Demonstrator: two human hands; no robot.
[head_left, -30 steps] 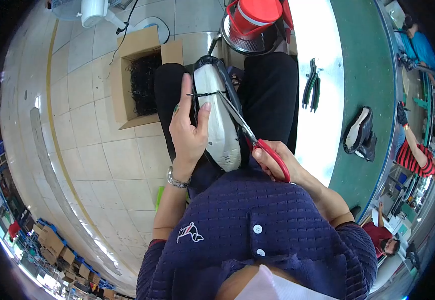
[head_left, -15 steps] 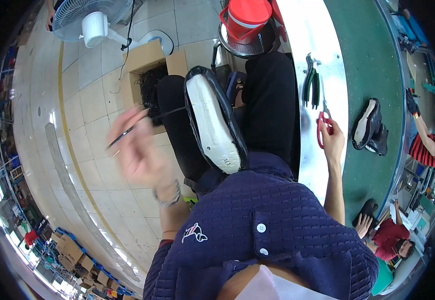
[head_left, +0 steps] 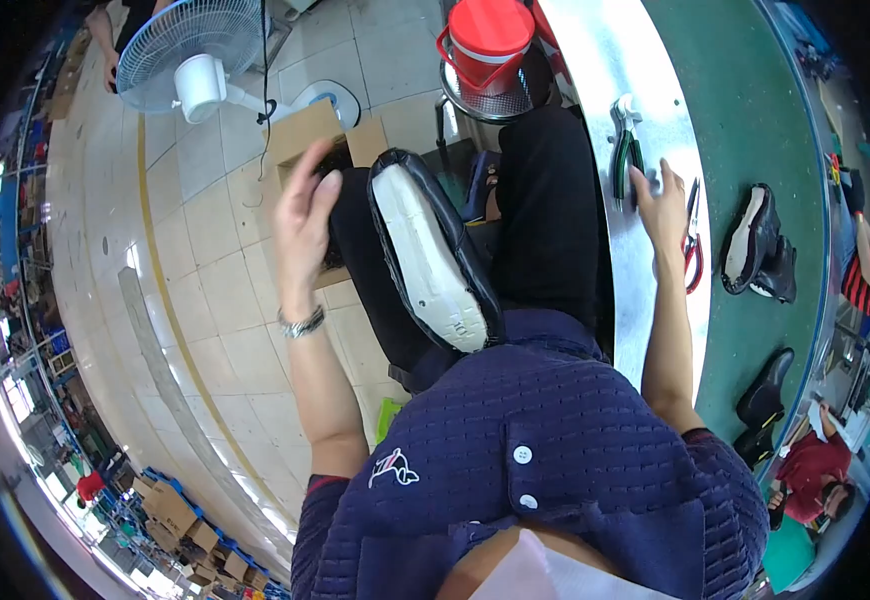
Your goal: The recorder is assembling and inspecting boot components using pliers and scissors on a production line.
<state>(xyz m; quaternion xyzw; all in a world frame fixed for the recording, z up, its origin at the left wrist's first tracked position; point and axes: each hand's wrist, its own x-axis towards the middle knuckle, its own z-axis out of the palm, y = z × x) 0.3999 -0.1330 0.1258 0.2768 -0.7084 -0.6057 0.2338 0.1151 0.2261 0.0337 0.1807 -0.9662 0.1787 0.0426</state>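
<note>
A black shoe upper [head_left: 433, 250] lies sole side up on my thighs, its white insole board showing and its dark edge turned in around it. My left hand [head_left: 302, 228] is raised beside my left knee, over an open cardboard box, fingers apart and nothing seen in them. On the metal bench top, my right hand [head_left: 663, 212] reaches with thumb and fingers spread, close beside pliers [head_left: 625, 155] with green and black handles. Red-handled scissors [head_left: 693, 258] rest just right of that hand, apart from it.
The cardboard box [head_left: 300, 125] stands on the floor by my left knee. Ahead are a fan [head_left: 198, 88] and a red bucket [head_left: 490, 45] on a stool. More black shoes [head_left: 755, 240] lie on the green surface [head_left: 730, 130] to the right, with people working beyond.
My right hand has let go of the scissors and moved forward to the pliers. My left hand has moved forward to the box; the thin dark strip it held no longer shows.
</note>
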